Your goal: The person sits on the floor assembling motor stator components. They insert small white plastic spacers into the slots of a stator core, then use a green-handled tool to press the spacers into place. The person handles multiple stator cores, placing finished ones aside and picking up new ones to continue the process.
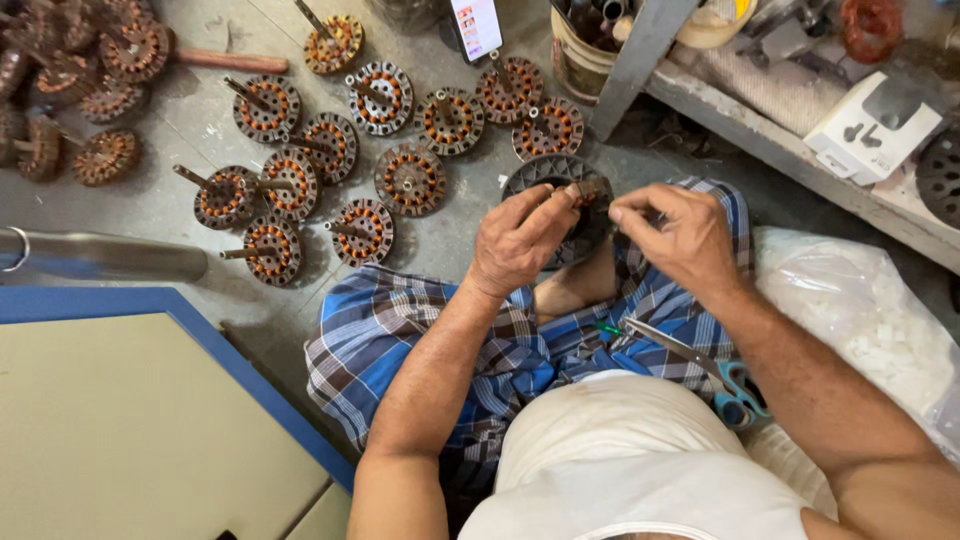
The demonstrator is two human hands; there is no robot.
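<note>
My left hand (pixel 520 238) and my right hand (pixel 680 235) meet over a dark round stator core (pixel 545 172) that rests on my lap above a blue checked cloth (pixel 400 330). The left fingers pinch the core's rim at its top right. Fingers of my right hand are closed on a small part at the same spot; what it is I cannot make out. Scissors with blue handles (pixel 735 385) lie on my right thigh, under my right forearm.
Several round stators wound with copper wire (pixel 300 180) lie on the concrete floor ahead and to the left. A blue-edged board (pixel 130 410) and a metal pipe (pixel 100 258) sit left. A white plastic bag (pixel 860 310) lies right, a cluttered shelf (pixel 800 150) beyond it.
</note>
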